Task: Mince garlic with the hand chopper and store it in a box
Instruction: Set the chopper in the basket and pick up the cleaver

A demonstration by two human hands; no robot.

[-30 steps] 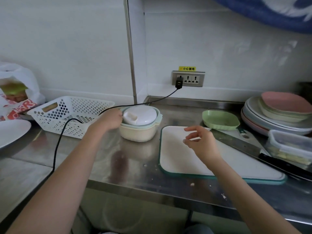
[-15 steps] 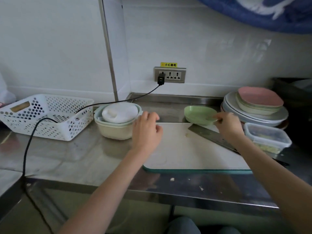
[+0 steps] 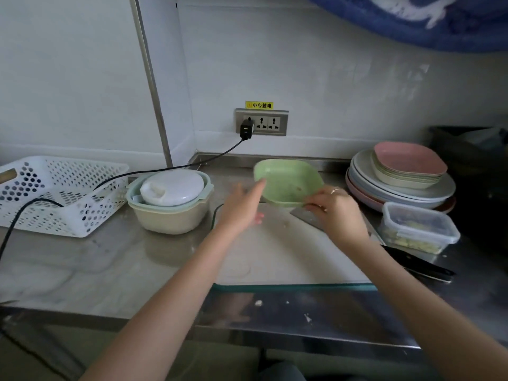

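My right hand [image 3: 334,213] grips the near rim of a green square dish [image 3: 286,180] and holds it tilted above the far edge of the white cutting board [image 3: 275,254]. My left hand [image 3: 242,207] is open beside the dish, its fingers stretched toward the dish's left rim. The hand chopper [image 3: 171,188], white-lidded, sits in a cream and teal bowl [image 3: 167,215] to the left. A clear lidded box [image 3: 417,228] with pale garlic pieces inside stands at the right. A cleaver [image 3: 308,217] lies on the board, partly hidden by my right hand.
A white perforated basket [image 3: 60,193] stands at the left with a black cable [image 3: 170,169] running over it to a wall socket [image 3: 261,122]. Stacked plates [image 3: 401,177] are at the back right. Small scraps lie near the steel counter's front edge [image 3: 275,320].
My right hand has lifted the green dish off the counter and tilted it. My left hand moved from the board's left edge toward the dish. The camera shifted right.
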